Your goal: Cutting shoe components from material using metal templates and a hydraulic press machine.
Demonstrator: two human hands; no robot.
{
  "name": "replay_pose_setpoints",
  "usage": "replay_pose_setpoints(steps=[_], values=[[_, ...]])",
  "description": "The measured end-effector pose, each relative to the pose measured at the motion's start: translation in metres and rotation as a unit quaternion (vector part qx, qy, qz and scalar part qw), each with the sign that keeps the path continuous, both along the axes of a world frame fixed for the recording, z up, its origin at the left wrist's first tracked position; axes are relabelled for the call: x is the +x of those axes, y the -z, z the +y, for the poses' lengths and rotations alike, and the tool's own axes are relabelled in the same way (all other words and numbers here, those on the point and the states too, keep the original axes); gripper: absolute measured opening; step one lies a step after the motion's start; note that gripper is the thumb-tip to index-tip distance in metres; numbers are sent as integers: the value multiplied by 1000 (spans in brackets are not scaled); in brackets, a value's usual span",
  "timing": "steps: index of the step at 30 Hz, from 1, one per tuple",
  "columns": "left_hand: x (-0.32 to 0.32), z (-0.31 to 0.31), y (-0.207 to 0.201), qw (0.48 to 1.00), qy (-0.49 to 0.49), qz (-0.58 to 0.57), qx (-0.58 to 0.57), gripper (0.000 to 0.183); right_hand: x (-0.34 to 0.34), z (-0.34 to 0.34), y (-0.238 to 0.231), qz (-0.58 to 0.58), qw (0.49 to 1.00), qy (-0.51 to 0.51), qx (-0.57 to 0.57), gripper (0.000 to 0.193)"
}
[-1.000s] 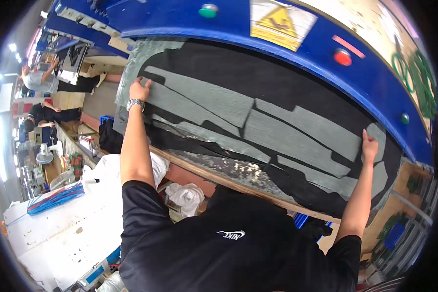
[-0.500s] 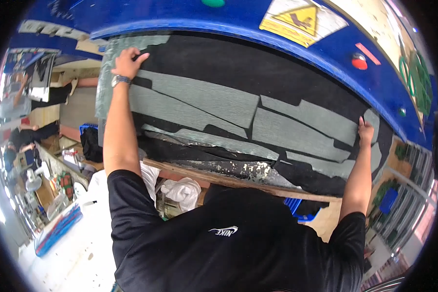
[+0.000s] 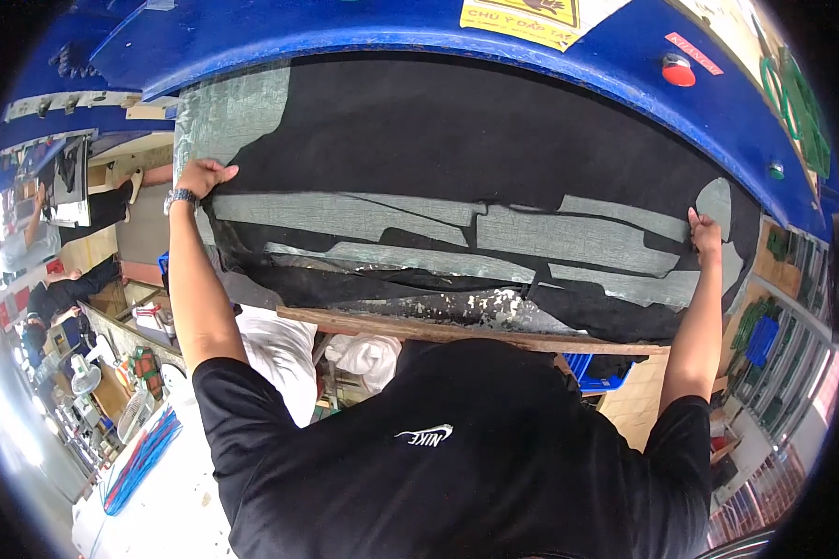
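The person stands at a big blue machine [image 3: 419, 37] with both arms stretched wide over a black sheet [image 3: 457, 140] that lies across the machine's bed, reaching from its left edge to its right edge. Grey strips [image 3: 345, 212] lie in rows on the sheet, toward the wooden board [image 3: 457, 331] that runs along the near edge.

The left hand [image 3: 203, 177] grips the sheet's left edge, fingers curled over it beside a grey patch [image 3: 228, 116] at the far left corner. The right hand [image 3: 704, 231] holds the right edge, fingers bunched together on the material; whether they pinch the sheet or a strip, I cannot tell.

The risk I see is in the reach. With the arms this wide, an uneven pull from one hand could skew the sheet, and the loose strips could slide or overlap. The near edge looks ragged and crumpled, so it might snag on the board. Both hands lie under the machine's overhanging head, a pinch hazard.
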State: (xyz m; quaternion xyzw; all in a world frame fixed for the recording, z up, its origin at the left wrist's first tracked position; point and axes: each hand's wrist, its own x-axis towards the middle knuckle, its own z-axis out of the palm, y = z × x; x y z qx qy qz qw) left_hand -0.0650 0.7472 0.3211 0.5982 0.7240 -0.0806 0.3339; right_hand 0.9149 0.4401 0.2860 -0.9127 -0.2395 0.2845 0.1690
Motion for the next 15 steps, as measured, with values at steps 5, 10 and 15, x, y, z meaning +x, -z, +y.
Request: replay_pose_setpoints(steps=[5, 10, 15], values=[[-18, -25, -8, 992, 44, 112, -38, 63, -28, -37, -11, -54, 996, -65, 14, 45], [-31, -50, -5, 988, 33, 149, -22, 64, -61, -60, -32, -98, 992, -43, -64, 50], [-30, -82, -14, 979, 1, 174, 110, 63, -61, -85, -24, -109, 991, -66, 50, 42]])
